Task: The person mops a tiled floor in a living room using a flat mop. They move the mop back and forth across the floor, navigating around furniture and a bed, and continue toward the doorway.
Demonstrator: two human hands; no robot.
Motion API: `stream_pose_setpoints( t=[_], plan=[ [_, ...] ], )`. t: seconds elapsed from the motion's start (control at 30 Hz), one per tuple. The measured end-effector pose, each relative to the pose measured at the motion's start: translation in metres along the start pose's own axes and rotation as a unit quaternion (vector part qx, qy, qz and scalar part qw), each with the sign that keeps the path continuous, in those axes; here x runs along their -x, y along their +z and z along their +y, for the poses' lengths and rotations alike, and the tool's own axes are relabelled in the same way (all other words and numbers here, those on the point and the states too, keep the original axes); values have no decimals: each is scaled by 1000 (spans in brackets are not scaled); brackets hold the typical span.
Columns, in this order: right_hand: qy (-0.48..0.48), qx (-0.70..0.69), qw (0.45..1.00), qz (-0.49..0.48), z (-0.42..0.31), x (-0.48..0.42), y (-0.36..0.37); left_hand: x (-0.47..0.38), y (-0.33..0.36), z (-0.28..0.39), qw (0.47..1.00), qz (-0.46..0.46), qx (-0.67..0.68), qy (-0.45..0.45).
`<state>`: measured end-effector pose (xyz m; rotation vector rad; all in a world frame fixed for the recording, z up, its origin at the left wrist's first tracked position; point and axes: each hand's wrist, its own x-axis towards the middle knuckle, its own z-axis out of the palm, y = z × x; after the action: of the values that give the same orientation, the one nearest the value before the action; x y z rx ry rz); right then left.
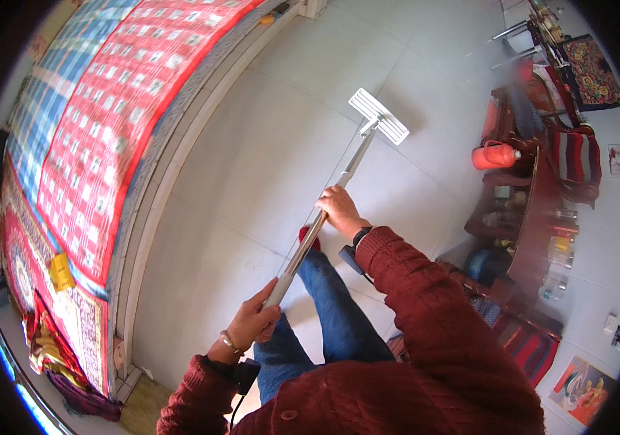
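Observation:
A flat mop with a metal pole (358,156) slants up and away from me over the grey tiled floor (223,163). Its white slotted head (378,116) is at the far end of the pole; whether a pad lies under it cannot be seen. My left hand (253,318) is closed around the pale grip at the near end. Farther up, my right hand (340,209) wraps the middle of the metal pole.
Along the left runs a raised platform with a red and white checked cloth (103,119) and a patterned rug (79,326). To the right stand a dark wooden table (527,217), a red thermos flask (495,156) and a chair with a striped cover (576,157).

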<state>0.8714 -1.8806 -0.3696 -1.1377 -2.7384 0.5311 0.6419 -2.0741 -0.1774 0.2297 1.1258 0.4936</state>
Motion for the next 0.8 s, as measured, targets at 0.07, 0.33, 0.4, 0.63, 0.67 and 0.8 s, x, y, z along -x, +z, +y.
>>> stream_pose_setpoints(
  t=[0.07,0.33,0.4,0.63,0.67,0.8],
  plan=[
    [10,5,999,36,42,-10,-9,-39,23,31,1000,1,-22,15],
    [100,-62,993,25,149,-31,-14,-140,74,92,984,-55,164,-35],
    [92,-49,994,27,153,-31,-9,-147,72,92,955,-90,275,-57],
    [37,-16,999,13,117,-37,12,-107,46,68,944,-46,321,-54],
    [7,-27,999,27,100,-37,19,-91,41,60,945,-40,321,-40],
    [-55,-46,997,-21,-9,-33,55,3,-6,18,952,4,300,-67]
  ],
)
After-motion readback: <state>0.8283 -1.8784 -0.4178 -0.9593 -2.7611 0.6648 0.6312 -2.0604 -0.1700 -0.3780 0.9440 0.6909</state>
